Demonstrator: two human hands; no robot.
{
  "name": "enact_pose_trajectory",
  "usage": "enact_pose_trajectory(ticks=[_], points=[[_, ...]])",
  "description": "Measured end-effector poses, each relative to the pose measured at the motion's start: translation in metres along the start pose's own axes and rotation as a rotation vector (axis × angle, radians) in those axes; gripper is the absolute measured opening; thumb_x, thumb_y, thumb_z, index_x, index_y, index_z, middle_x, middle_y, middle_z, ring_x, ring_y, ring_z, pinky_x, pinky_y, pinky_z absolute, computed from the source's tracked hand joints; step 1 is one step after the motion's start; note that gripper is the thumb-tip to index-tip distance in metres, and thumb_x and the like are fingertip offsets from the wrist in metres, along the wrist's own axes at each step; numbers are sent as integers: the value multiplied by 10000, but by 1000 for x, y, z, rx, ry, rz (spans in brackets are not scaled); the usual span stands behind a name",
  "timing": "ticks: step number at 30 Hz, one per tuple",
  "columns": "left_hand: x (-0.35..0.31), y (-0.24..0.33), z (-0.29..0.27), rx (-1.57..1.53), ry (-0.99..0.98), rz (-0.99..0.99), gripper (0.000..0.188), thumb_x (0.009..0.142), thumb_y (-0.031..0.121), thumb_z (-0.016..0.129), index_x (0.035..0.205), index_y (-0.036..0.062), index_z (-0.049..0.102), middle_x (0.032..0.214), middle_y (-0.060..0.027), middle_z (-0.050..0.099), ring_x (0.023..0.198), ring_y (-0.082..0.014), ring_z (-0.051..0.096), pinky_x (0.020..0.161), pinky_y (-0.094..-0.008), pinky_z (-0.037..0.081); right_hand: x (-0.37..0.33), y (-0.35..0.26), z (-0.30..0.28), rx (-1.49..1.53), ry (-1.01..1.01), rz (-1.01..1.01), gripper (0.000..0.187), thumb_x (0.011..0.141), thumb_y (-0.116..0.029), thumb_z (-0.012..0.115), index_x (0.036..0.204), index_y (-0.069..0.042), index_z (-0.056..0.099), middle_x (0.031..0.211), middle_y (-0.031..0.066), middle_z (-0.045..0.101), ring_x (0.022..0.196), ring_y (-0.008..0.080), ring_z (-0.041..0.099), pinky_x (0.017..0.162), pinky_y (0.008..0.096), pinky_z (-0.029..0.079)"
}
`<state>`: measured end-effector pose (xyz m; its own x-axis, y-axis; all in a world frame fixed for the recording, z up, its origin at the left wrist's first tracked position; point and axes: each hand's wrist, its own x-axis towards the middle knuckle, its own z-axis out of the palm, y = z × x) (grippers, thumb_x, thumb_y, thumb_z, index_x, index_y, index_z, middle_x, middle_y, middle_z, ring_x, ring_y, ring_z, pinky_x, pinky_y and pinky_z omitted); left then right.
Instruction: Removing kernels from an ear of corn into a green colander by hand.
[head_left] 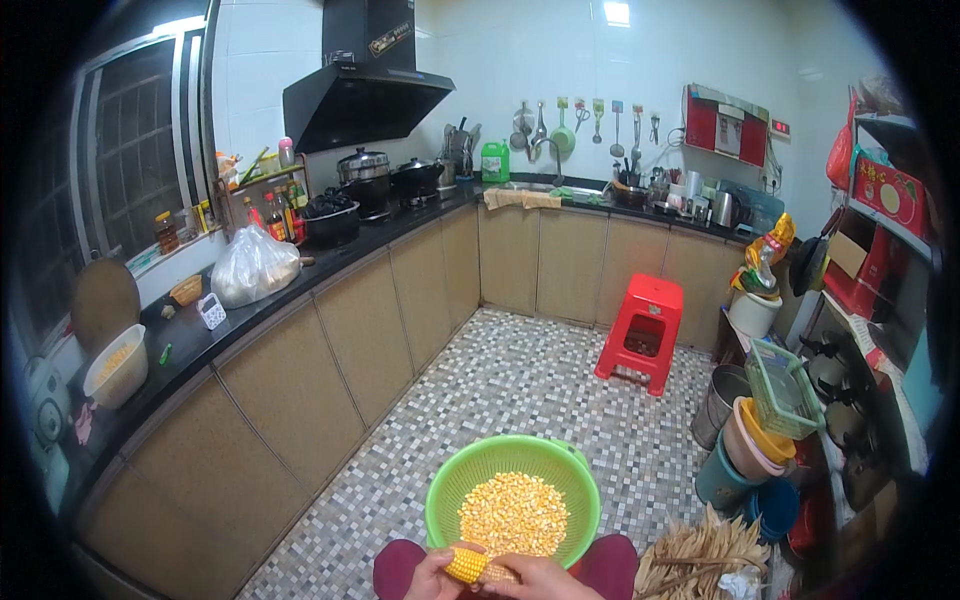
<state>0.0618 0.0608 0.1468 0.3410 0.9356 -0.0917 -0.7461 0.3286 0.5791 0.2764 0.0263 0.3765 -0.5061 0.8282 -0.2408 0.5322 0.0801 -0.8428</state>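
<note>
At the bottom middle, both my hands hold one yellow corn cob (pixel 478 567) over my knees. My left hand (pixel 433 577) grips its left end and my right hand (pixel 542 578) covers its right end. Just beyond the cob rests a green colander bowl (pixel 447 487) with a heap of loose yellow corn kernels (pixel 513 513) inside. The cob touches the near rim of the bowl.
A pile of dry corn husks (pixel 700 556) lies at my right. Stacked basins and a green basket (pixel 780 390) stand further right, near a red plastic stool (pixel 643 328). A long black counter (pixel 200 335) runs along the left with a white bowl (pixel 115 368) and a plastic bag (pixel 252 266).
</note>
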Motion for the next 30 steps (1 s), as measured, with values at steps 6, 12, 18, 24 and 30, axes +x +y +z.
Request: enact_pose_trajectory(ticks=[6, 12, 18, 24, 30], points=[[13, -9, 13, -34, 141, -1, 367, 994, 265, 574, 1236, -5, 625, 1121, -122, 705, 992, -243, 680, 811, -365, 558, -29, -15, 18, -258, 311, -229, 491, 827, -366, 781, 1128, -1, 651, 1072, 204, 670, 999, 394, 643, 873, 458, 514], [-5, -11, 34, 116, 252, 18, 289, 994, 219, 571, 1177, 13, 659, 994, -92, 716, 853, -211, 691, 623, -333, 556, -53, -28, 14, 70, 338, -143, 319, 873, -265, 745, 1044, -11, 657, 1026, 159, 677, 949, 317, 658, 817, 395, 519], [-9, -26, 49, 144, 251, 77, 262, 972, 156, 592, 1168, -2, 665, 1062, -104, 711, 949, -199, 682, 788, -322, 555, -69, -28, 10, 154, 364, -117, 255, 866, -229, 751, 1001, -24, 681, 914, 124, 680, 850, 231, 656, 771, 335, 523], [-11, -38, 39, 168, 225, 36, 245, 966, 131, 594, 1153, -10, 668, 1089, -108, 708, 997, -198, 673, 887, -325, 532, -80, -44, 5, 357, 342, 15, 182, 864, -143, 745, 966, -15, 667, 884, 58, 670, 868, 133, 626, 770, 305, 517], [-7, -34, 38, 167, 215, -9, 224, 967, 132, 595, 1128, -2, 674, 1067, -98, 708, 983, -192, 670, 877, -320, 529, -68, -27, 11, 580, 324, -7, 104, 891, -77, 715, 965, -21, 668, 889, 30, 670, 822, 118, 637, 708, 259, 528]])
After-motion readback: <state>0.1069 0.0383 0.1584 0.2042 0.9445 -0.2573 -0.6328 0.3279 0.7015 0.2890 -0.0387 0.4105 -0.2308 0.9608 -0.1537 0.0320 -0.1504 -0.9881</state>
